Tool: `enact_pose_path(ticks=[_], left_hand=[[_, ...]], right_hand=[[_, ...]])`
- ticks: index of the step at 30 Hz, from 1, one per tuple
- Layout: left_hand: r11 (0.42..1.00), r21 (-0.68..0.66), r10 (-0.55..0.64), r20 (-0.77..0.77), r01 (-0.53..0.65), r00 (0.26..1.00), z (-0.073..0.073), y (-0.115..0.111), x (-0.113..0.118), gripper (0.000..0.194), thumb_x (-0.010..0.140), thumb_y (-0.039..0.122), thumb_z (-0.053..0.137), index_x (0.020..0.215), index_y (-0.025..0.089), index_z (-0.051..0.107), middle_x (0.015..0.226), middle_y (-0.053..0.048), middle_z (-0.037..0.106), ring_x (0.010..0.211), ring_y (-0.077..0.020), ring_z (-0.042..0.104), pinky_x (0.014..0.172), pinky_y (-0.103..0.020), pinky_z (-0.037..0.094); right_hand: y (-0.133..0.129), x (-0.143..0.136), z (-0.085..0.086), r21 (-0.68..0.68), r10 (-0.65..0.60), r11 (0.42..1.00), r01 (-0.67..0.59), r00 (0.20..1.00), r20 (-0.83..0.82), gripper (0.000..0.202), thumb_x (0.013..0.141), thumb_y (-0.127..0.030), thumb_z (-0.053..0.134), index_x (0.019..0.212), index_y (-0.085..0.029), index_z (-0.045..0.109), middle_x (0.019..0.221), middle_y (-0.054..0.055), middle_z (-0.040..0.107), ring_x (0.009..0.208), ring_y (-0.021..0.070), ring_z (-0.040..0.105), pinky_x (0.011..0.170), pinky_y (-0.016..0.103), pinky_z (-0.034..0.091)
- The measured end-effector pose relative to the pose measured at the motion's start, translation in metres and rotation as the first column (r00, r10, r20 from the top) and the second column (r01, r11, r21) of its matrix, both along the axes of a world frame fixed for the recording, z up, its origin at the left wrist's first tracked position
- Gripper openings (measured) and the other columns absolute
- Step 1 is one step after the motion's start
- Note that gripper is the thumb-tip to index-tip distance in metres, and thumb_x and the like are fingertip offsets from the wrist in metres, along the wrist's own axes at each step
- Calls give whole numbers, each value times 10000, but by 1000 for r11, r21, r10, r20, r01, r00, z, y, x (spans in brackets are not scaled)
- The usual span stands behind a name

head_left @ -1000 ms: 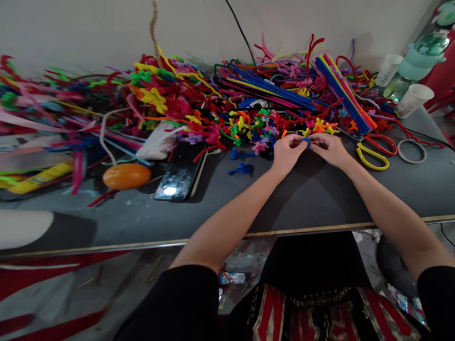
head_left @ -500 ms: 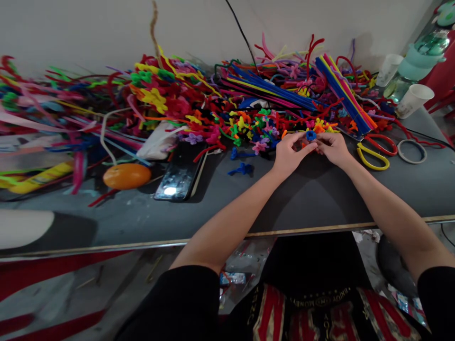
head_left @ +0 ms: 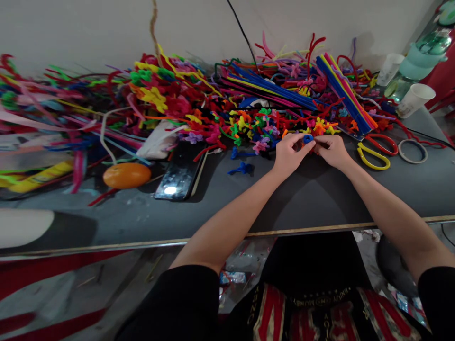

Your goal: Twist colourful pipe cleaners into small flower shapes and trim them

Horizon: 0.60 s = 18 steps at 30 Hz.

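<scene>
Between my hands, above the grey table (head_left: pixel 213 213), is a small blue loop of pipe cleaner (head_left: pixel 307 139). My left hand (head_left: pixel 289 154) pinches it between thumb and fingers. My right hand (head_left: pixel 332 150) closes in from the other side, its thumb and fingertips pressed together at the blue loop; part of the piece is hidden behind the fingers. To the left of my left hand lie a blue pipe-cleaner flower (head_left: pixel 241 168) and another small blue piece (head_left: pixel 234 153). Just beyond both hands, small colourful pipe-cleaner flowers (head_left: pixel 261 144) are heaped.
Scissors with red and yellow handles (head_left: pixel 373 163) and a grey tape roll (head_left: pixel 413 151) lie right of my hands. Paper cups (head_left: pixel 416 99) and a bottle (head_left: pixel 415 61) stand farther right. Bundled pipe cleaners (head_left: pixel 346 94) lie behind. A phone (head_left: pixel 181 173) and an orange fruit (head_left: pixel 127 175) are left.
The blue loop has shifted slightly left and tilted, with my left thumb now further over it. My right fingers have drawn a little closer together. Everything else stays put.
</scene>
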<state>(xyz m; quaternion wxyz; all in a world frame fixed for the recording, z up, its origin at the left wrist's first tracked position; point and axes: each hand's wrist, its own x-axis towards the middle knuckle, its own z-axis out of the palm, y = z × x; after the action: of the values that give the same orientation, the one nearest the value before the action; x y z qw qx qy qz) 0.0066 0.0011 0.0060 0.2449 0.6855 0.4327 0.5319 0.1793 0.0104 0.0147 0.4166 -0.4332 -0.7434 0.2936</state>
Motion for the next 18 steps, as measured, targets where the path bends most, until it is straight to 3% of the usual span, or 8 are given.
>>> enact_pose_path(ticks=[5,8,14,18], left_hand=[[995,26,95,-47,-94,994,0,2,-3,304,873,485,708,998,217,777,889,-49,772,752,-166,659,717,-296,528],[994,49,103,-70,-99,992,-1,4,-6,258,884,437,709,1023,232,781,918,-47,787,801,-184,683,790,-325,545],[993,103,61,-120,-49,991,-4,4,-8,240,862,269,732,1096,235,768,998,-45,784,926,-205,689,856,-350,546],[994,110,29,-132,-15,991,-4,3,-6,290,865,290,722,1145,219,754,872,-44,755,783,-180,653,755,-325,534]], right_hand=[[0,-2,-2,-36,-35,999,30,987,-160,399,848,-537,675,1024,-192,773,824,44,751,687,148,661,629,280,530],[-2,-3,-2,-31,-38,999,33,978,-207,468,828,-614,679,1061,-219,769,843,38,756,675,144,665,601,276,537],[-7,-6,1,-5,-68,998,68,984,-167,377,816,-528,733,1040,-229,779,808,21,768,684,151,693,623,289,558],[-5,-5,2,37,-125,991,133,979,-164,278,828,-434,731,991,-216,790,830,32,779,695,160,705,634,300,562]])
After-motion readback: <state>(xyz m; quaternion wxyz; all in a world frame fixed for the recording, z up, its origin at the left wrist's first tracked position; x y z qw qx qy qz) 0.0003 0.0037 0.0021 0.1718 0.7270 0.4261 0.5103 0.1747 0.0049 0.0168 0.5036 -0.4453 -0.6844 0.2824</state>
